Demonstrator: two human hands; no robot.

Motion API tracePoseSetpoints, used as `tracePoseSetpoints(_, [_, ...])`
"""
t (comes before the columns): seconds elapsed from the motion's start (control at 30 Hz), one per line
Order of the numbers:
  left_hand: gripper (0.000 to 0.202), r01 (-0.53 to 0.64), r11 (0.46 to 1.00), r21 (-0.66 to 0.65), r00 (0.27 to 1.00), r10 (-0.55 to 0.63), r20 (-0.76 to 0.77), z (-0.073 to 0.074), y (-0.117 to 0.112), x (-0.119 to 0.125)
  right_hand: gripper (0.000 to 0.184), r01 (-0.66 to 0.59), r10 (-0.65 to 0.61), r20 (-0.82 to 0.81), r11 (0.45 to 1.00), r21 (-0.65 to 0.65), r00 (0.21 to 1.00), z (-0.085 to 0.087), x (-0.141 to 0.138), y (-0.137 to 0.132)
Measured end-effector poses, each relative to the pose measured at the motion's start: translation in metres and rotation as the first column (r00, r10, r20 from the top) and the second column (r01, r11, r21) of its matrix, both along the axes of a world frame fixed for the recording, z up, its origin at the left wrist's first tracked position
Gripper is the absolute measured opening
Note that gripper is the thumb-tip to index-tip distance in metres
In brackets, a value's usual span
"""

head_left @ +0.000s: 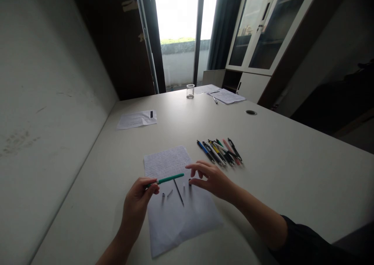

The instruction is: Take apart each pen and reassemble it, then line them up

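Observation:
My left hand (138, 197) pinches a green pen barrel (172, 178) between thumb and fingers, holding it nearly level above a written sheet of paper (178, 234). My right hand (212, 179) is open, its fingers apart, to the right of the barrel's tip. Close to its thumb stands a small dark pen part (189, 182); whether the thumb touches it I cannot tell. On the paper lie a thin dark ink refill (179, 193), a small whitish pen tip (184, 186), a small spring-like piece (170, 193) and another small dark part (163, 195).
Several pens (219, 152) lie in a row beyond my right hand on the white table (117, 148). Farther off are a glass (190, 91), a stack of papers (226, 96) with a pen (215, 100) beside it, and another sheet (137, 119). A wall (52, 101) borders the left.

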State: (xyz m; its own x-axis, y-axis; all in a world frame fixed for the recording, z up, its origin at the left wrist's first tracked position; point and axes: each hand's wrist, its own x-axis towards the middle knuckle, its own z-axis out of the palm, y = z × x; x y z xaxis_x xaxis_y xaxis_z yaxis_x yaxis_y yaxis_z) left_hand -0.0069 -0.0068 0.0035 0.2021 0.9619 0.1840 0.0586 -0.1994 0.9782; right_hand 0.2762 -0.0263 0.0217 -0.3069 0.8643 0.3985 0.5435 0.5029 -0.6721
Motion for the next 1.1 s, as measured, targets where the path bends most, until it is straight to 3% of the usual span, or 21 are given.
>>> tracePoseSetpoints(0.2, [0.008,0.123,0.99,0.063,0.992,-0.123,-0.008,0.002,-0.004,0.007,0.02,-0.048,0.049,-0.172,0.999,0.01,0.984,0.007,-0.024,-0.011])
tracePoseSetpoints(0.33, [0.009,0.12,0.991,0.066,0.993,-0.119,-0.026,0.001,-0.003,0.005,0.014,-0.01,0.017,-0.218,0.999,0.035,0.976,0.01,-0.021,-0.012])
tracePoseSetpoints(0.43, [0.009,0.047,0.997,0.056,0.998,-0.045,-0.04,0.0,0.001,0.0,0.013,0.086,-0.066,-0.265,0.994,0.066,0.962,0.015,-0.006,-0.013])
tracePoseSetpoints(0.53, [0.011,-0.037,0.999,0.028,0.997,0.039,-0.065,0.0,0.004,-0.005,0.012,0.275,-0.237,-0.275,0.955,0.108,0.932,0.017,0.015,-0.016])
tracePoseSetpoints(0.63, [0.015,-0.08,0.997,0.015,0.993,0.081,-0.09,0.0,0.008,-0.009,0.015,0.299,-0.266,-0.187,0.938,0.178,0.946,0.009,0.032,-0.021])
tracePoseSetpoints(0.77, [0.019,-0.092,0.996,0.006,0.985,0.092,-0.147,-0.001,0.011,-0.012,0.017,0.17,-0.209,0.095,0.933,0.317,0.973,-0.009,0.04,-0.031])
tracePoseSetpoints(0.87, [0.022,-0.093,0.996,0.011,0.976,0.094,-0.195,-0.003,0.013,-0.014,0.018,0.054,-0.198,0.341,0.92,0.387,0.919,-0.015,0.039,-0.038])
tracePoseSetpoints(0.97, [0.024,-0.097,0.995,0.02,0.969,0.099,-0.225,-0.004,0.013,-0.014,0.02,-0.046,-0.151,0.492,0.929,0.366,0.857,-0.015,0.036,-0.042])
tracePoseSetpoints(1.1, [0.025,-0.092,0.995,0.025,0.967,0.095,-0.236,-0.003,0.014,-0.013,0.022,-0.133,-0.064,0.57,0.945,0.298,0.819,-0.015,0.033,-0.045])
